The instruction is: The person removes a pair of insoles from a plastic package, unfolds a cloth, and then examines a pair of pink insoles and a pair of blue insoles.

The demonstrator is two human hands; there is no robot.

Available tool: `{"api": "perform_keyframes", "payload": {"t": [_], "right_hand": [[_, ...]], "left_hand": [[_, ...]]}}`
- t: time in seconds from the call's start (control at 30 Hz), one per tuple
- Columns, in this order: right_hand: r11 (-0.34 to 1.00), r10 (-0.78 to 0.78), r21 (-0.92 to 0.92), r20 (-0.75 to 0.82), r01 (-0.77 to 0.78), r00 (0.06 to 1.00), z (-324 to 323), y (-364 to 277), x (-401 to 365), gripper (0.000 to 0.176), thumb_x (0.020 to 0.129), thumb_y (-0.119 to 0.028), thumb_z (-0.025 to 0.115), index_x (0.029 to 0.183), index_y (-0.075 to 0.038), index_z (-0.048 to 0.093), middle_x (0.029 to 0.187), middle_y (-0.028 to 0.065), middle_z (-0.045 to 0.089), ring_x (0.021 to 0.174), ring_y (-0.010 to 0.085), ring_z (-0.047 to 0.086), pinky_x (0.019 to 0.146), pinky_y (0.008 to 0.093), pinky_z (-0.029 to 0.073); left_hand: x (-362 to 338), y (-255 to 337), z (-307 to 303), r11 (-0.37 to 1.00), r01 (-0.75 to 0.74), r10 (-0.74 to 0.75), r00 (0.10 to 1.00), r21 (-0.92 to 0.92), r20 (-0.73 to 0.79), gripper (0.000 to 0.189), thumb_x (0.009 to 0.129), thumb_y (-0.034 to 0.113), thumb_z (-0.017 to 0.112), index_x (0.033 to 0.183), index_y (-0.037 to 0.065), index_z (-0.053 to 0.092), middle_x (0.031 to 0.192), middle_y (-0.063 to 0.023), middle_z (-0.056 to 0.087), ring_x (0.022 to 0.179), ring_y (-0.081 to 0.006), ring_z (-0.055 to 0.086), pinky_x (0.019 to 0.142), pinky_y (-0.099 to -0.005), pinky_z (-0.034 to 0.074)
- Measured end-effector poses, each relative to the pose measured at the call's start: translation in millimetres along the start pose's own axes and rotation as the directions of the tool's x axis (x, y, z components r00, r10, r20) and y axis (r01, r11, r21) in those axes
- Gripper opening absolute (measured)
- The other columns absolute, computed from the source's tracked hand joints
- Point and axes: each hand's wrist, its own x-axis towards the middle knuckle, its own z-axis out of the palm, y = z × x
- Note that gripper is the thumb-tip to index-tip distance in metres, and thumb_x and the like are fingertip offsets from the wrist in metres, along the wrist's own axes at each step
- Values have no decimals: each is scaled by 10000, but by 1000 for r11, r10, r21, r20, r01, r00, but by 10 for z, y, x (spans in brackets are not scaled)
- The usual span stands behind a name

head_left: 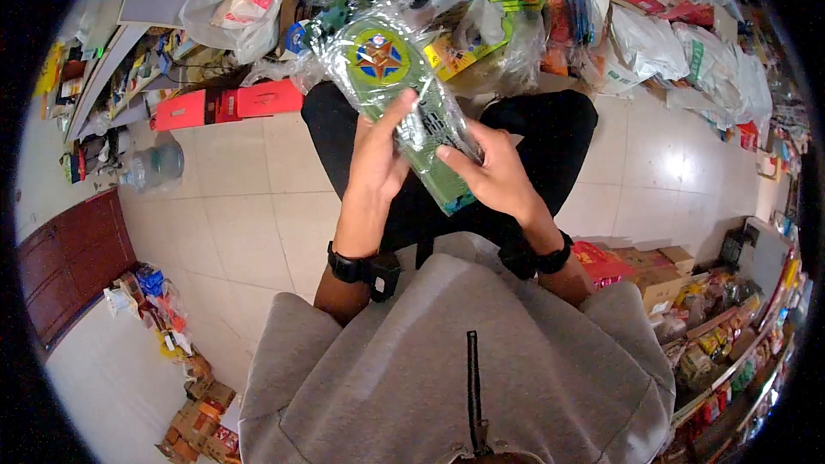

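Observation:
Over my lap I hold a clear plastic pack of green insoles (pixel 423 127), tilted with its rounded end up and to the left. A round emblem (pixel 379 58) with a star, in yellow, blue and orange, shows near that end. Dark camouflage-patterned material peeks out behind it. My left hand (pixel 378 150) grips the pack's left side, its thumb lying across the front. On the right edge lower down, my right hand (pixel 498 172) is closed, thumb on the front. The fingers behind the pack are partly hidden.
A heap of packaged goods and plastic bags (pixel 640 47) lies in front of me. A long red box (pixel 228 105) and a water jug (pixel 153 163) are at the left. Cardboard boxes (pixel 657 279) and stocked shelves (pixel 730 335) stand at the right.

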Motion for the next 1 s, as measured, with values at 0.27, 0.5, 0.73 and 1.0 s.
{"api": "perform_keyframes", "payload": {"t": [0.27, 0.5, 0.73, 1.0], "right_hand": [[952, -296, -154, -264, 263, 918, -167, -237, 251, 167, 844, -66, 685, 1007, -29, 687, 941, 131, 688, 799, 258, 676, 723, 334, 527], [966, -243, -143, -205, 217, 948, -232, -345, 273, 129, 809, -46, 722, 928, -28, 678, 838, 84, 662, 723, 213, 654, 664, 320, 516], [924, -297, -265, -45, 275, 954, -404, -339, 295, 130, 780, -47, 717, 862, -13, 623, 806, 98, 642, 686, 208, 635, 613, 310, 496], [937, -270, -189, 144, 294, 952, -480, -307, 226, 148, 722, -19, 704, 818, -8, 592, 690, 77, 563, 606, 188, 556, 594, 309, 467]], "left_hand": [[-89, -8, -75, 997, 75, -75, 997, -9, 28, 416, 946, 205, 628, 1294, 17, 499, 1124, -95, 650, 982, -195, 658, 857, -361, 551], [-139, 17, -18, 994, 93, -99, 991, 58, 93, 403, 931, 161, 645, 1283, 7, 522, 1153, -110, 648, 1002, -196, 660, 852, -347, 555], [-183, 21, -5, 985, 94, -104, 993, 147, 62, 374, 921, 127, 650, 1251, -10, 540, 1100, -110, 664, 934, -182, 673, 809, -332, 564], [-192, 23, 82, 989, 83, -94, 992, 122, 90, 348, 914, 138, 657, 1208, -21, 558, 1041, -98, 672, 876, -167, 675, 752, -313, 556]]}}
